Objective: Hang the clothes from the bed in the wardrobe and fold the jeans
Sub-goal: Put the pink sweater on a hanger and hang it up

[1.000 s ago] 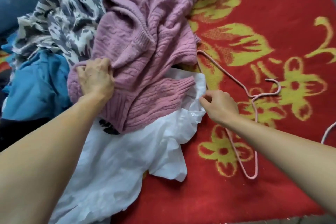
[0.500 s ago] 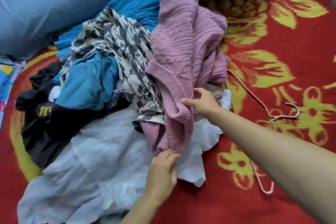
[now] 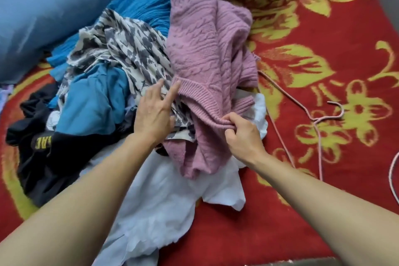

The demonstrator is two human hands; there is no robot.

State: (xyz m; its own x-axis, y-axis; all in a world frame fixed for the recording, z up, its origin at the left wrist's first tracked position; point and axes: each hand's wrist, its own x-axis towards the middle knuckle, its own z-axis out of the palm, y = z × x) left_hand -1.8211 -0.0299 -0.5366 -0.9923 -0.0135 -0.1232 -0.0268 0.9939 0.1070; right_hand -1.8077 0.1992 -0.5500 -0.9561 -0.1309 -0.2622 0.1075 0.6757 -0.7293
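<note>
A pink cable-knit sweater (image 3: 200,49) lies crumpled on top of a pile of clothes on the bed. My right hand (image 3: 241,134) pinches its ribbed hem between thumb and fingers. My left hand (image 3: 154,114) is open, fingers spread, with its fingertips at the sweater's ribbed edge and its palm over a grey-and-cream patterned garment (image 3: 131,54). Under the sweater lies a white garment (image 3: 164,201). A pink wire hanger (image 3: 315,119) rests on the bed cover to the right of the pile.
Blue tops (image 3: 92,101), a black garment with yellow lettering (image 3: 41,153) and a teal knit (image 3: 142,4) fill the pile's left. A blue pillow (image 3: 47,6) sits at the far left. The red-and-yellow floral bed cover (image 3: 323,39) shows on the right. Another hanger's edge (image 3: 391,177) peeks in.
My left hand has moved up from the sweater's lower end to its ribbed edge and opened. My right hand has shifted a little lower along the hem and pinched it.
</note>
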